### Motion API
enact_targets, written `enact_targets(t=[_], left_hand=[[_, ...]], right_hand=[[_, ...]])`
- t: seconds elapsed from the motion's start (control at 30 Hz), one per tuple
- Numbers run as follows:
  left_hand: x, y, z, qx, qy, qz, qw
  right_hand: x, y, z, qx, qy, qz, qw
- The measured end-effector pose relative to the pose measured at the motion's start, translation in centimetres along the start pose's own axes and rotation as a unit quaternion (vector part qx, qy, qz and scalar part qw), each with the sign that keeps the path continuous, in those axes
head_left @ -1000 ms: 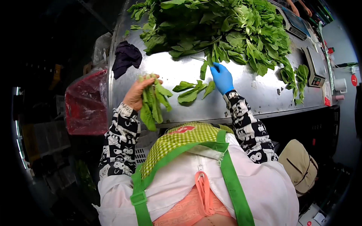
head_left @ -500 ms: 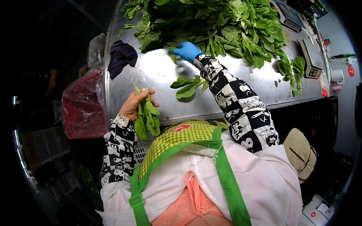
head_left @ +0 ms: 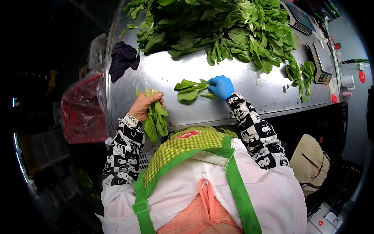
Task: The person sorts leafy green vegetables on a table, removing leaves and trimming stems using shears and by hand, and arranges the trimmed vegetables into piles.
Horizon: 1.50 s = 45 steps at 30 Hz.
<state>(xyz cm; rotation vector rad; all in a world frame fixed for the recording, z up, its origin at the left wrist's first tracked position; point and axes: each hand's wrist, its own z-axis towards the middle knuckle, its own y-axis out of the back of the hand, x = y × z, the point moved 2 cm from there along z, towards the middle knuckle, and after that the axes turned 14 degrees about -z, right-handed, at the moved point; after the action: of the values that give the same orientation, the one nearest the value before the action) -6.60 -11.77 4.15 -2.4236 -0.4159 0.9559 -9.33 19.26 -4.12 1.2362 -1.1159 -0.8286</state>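
My left hand [head_left: 147, 105], bare, is closed around the stems of a small bunch of leafy greens [head_left: 157, 121], whose leaves hang down over the table's front edge. On the metal table [head_left: 152, 78], a few more leafy greens [head_left: 189, 91] lie with their leaves to the left. My right hand [head_left: 222, 87], in a blue glove, has its fingers closed at the stem end of these greens; the fingertips are partly hidden. Beyond both hands rises a big heap of the same greens [head_left: 218, 27].
A dark crumpled cloth [head_left: 124, 60] lies at the table's left edge, beside a red crate [head_left: 83, 111] wrapped in plastic. Two scales stand at the right, the nearer scale [head_left: 321, 64] close to some loose greens [head_left: 307, 76]. A beige cap [head_left: 309, 163] shows at lower right.
My right hand has come back from the edge of the heap to the loose greens, near the front of the table. My left hand has shifted slightly right, still holding its bunch.
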Motion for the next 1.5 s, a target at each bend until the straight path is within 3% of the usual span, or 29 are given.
enact_targets(t=[0.13,0.2,0.37,0.43,0.53,0.7,0.8,0.87,0.9,0.97,1.0,1.07,1.2,1.33,1.43,1.5], left_hand=[[-0.3,-1.8,0.9,0.005,-0.031,0.009,0.999],[-0.3,-2.8,1.0,-0.023,-0.046,0.034,0.998],[1.1,-6.1,2.3,0.017,-0.022,0.046,0.999],[1.9,-7.4,2.7,0.023,-0.031,0.028,0.999],[2.2,-8.7,2.8,0.026,-0.047,0.002,0.999],[2.5,-9.0,2.4,-0.006,-0.087,0.016,0.996],[2.6,-8.5,2.3,-0.010,-0.136,0.036,0.990],[2.6,-7.9,2.1,-0.009,-0.141,0.028,0.990],[2.6,-7.5,2.1,-0.011,-0.141,0.025,0.990],[2.5,-6.4,2.3,-0.003,-0.112,-0.062,0.992],[2.3,-6.0,2.1,-0.003,-0.117,-0.064,0.991],[1.6,-5.7,1.4,0.037,-0.108,-0.091,0.989],[0.7,-4.8,0.6,0.070,-0.132,-0.098,0.984],[0.6,-3.5,0.2,0.059,-0.119,-0.071,0.989],[0.6,-2.7,0.1,0.032,-0.132,-0.082,0.987],[0.7,-2.3,0.0,0.015,-0.154,-0.095,0.983]], right_hand=[[0.3,0.2,-0.9,0.014,-0.080,0.118,0.990],[1.1,0.8,-1.8,-0.024,-0.165,0.323,0.932],[5.0,4.7,-2.4,-0.017,-0.200,0.480,0.854],[6.1,5.4,-2.7,0.018,-0.204,0.596,0.777],[7.6,6.6,-2.8,0.072,-0.175,0.605,0.773],[8.7,6.1,-2.4,0.063,-0.156,0.636,0.753],[9.0,5.5,-2.0,0.041,-0.172,0.590,0.788],[9.3,5.3,-1.8,0.002,-0.125,0.489,0.863],[9.5,5.4,-1.7,0.006,-0.123,0.488,0.864],[10.2,5.6,-1.3,0.000,-0.110,0.617,0.779],[10.3,6.0,-1.3,0.001,-0.105,0.616,0.780],[10.5,6.7,-1.1,0.124,-0.202,0.697,0.677],[11.3,5.8,0.1,0.217,-0.200,0.731,0.615],[12.8,5.9,0.9,0.176,-0.153,0.701,0.674],[13.5,5.1,1.4,0.170,-0.160,0.734,0.637],[14.0,4.9,1.5,0.143,-0.176,0.729,0.646]])
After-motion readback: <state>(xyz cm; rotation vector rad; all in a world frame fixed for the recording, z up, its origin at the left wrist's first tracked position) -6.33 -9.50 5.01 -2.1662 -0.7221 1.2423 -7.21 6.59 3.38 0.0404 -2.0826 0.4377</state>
